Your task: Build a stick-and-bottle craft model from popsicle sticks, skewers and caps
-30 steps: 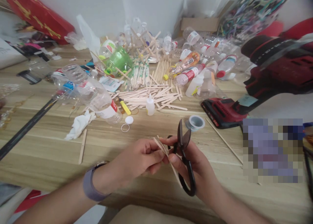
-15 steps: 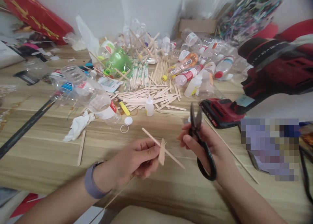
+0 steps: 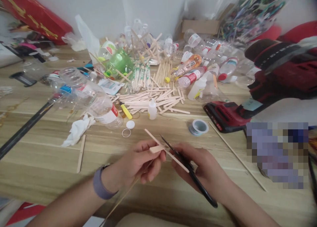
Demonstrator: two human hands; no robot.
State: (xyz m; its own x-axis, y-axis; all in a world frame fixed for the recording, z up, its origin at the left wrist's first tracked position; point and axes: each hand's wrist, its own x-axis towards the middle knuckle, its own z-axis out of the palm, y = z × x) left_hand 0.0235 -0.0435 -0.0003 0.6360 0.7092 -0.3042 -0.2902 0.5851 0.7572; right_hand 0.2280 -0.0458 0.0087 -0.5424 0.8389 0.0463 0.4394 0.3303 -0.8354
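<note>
My left hand [image 3: 141,159] pinches crossed popsicle sticks [image 3: 155,149] where they meet. One stick runs long and diagonal; a shorter-looking one points toward me. A thin skewer-like rod [image 3: 119,200] trails from under this hand toward my lap. Black-handled scissors [image 3: 198,182] lie in my right hand [image 3: 200,161], its fingers wrapped round them. Their blades reach the crossing of the sticks, and whether they touch the wood I cannot tell. A spool [image 3: 198,127] of thin line or wire stands just beyond my right hand.
Loose popsicle sticks [image 3: 148,100] spread behind a small glue bottle [image 3: 152,110]. A red cordless drill [image 3: 225,114] stands at right, near a thin stick [image 3: 237,156]. Plastic bottles [image 3: 106,114] and crumpled tissue [image 3: 78,129] lie left. A yellow-handled tool [image 3: 126,111] sits mid-table.
My right hand has moved left and down, bringing the scissors from upright to the sticks' crossing. The left hand has turned the sticks slightly. The spool behind has come into view.
</note>
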